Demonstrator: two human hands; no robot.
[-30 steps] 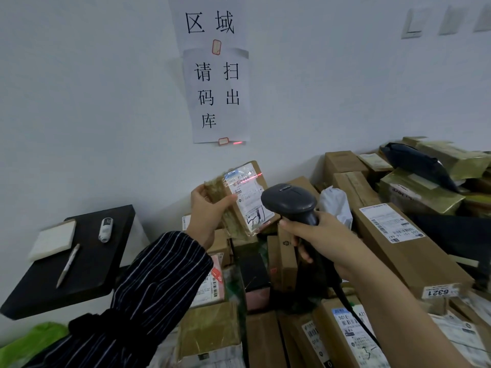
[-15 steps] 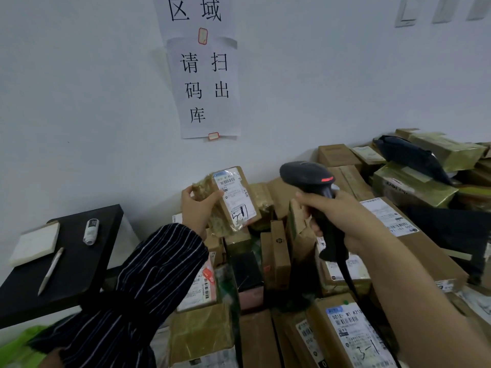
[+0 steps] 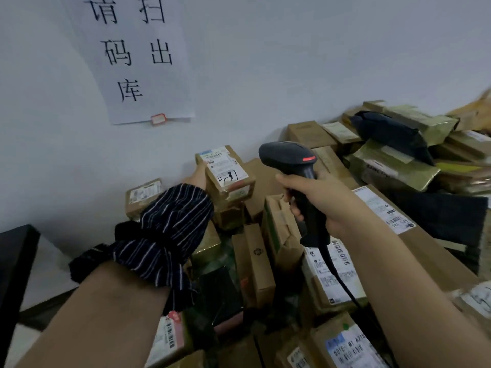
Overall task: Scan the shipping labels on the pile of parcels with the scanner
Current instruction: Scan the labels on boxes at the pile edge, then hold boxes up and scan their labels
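Observation:
My right hand (image 3: pixel 322 201) grips the handle of a black barcode scanner (image 3: pixel 289 159), its head raised and a red light showing on its top. A black cable (image 3: pixel 338 277) hangs from the handle. My left hand (image 3: pixel 198 176), in a dark striped sleeve, holds a small taped brown parcel (image 3: pixel 228 181) by its left side at the back of the pile near the wall. The parcel's white shipping label (image 3: pixel 223 166) faces up. The scanner stands to the right of this parcel, apart from it. Below lies the pile of parcels (image 3: pixel 326 277), many with labels.
A paper sign (image 3: pixel 138 57) with large characters hangs on the white wall. A black table edge (image 3: pixel 13 261) shows at the left. Taped boxes and a black bag (image 3: pixel 393 134) are stacked at the right. A long brown box (image 3: pixel 425 251) lies under my right forearm.
My left hand has carried the small parcel away from me toward the wall and laid it flatter, label up. The scanner drew back to the right; its red line no longer crosses the label.

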